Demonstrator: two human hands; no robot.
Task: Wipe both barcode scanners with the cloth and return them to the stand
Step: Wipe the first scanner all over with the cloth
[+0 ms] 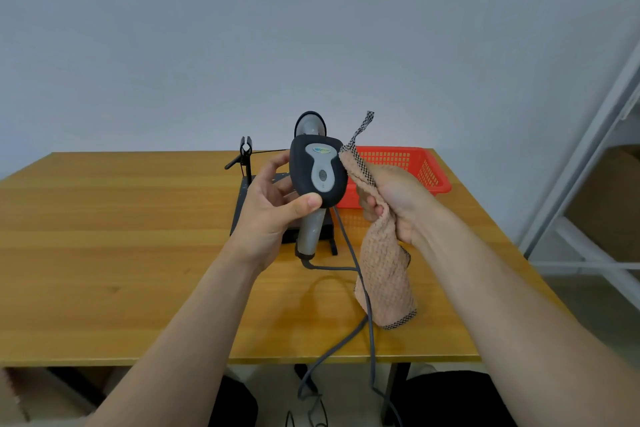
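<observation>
- Forearms nearest; table [104,253] spans the scene, red basket [426,166] far right.
- Stand [242,211] sits mid-table behind your hands; second scanner [310,121] is docked there, far side.
- Cloth [384,274] is clenched in your right hand [394,204], mostly dangling. Bunch it up so a pad meets the housing.
- Scanner [318,173] is pinched in your left hand [273,204], raised above the table. Rotate it against the cloth; keep its cable [349,333] slack.
</observation>
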